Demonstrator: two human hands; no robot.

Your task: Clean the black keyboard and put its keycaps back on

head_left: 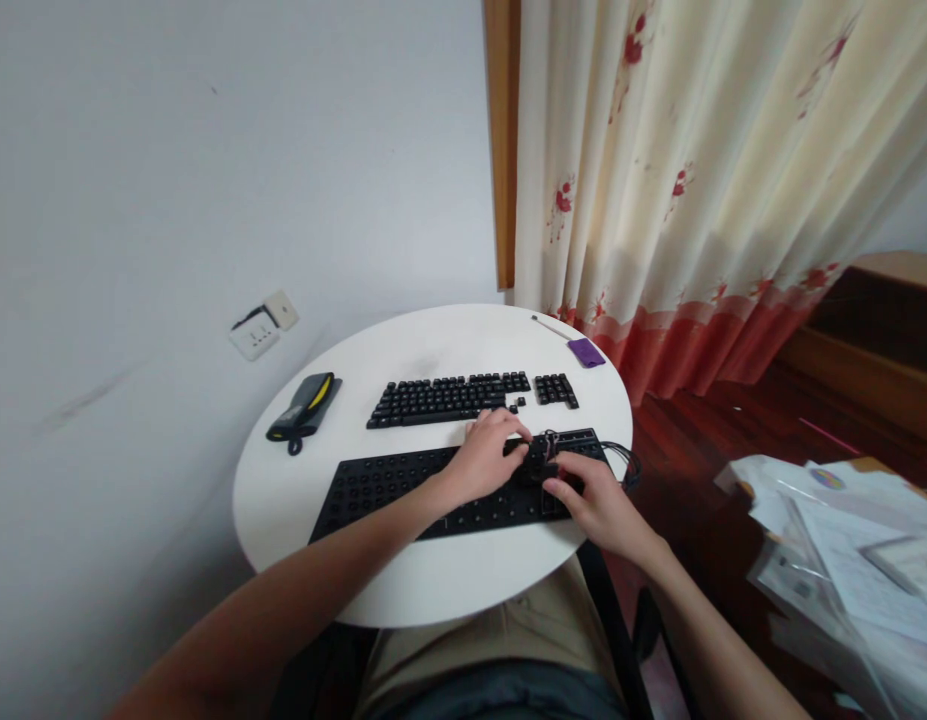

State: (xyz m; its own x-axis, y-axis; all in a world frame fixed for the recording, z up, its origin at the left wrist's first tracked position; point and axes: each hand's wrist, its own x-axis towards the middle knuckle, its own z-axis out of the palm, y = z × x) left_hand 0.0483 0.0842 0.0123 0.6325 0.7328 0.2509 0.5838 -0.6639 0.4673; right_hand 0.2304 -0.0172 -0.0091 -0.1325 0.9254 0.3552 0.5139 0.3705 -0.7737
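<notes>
Two bare hands are being held close together over the right part of a black keyboard, on which many keycaps are missing and dark switch positions are being exposed. The keyboard is being carried by a round white bench, along its near side, and its left end is being partly covered by the left forearm. By the left hand, the keyboard's upper right area is being reached, with the fingers curved downward and the thumb close to them. By the right hand, a small dark piece is being pinched between thumb and fingers, just above the keys. Between the hands a thin wire loop is being shown; dark on dark as the spot is, it cannot be told whether the loop is joined to the piece, or whether anything is being pinched by the left hand's grip.

Behind the keyboard, a wide block of black keycaps is being kept in rows, with a smaller keycap group to its right and a few loose keycaps between. The far left is being occupied by a grey and yellow pouch, the far right by a purple cloth. Past the bench's right edge, a black cable is being looped.
</notes>
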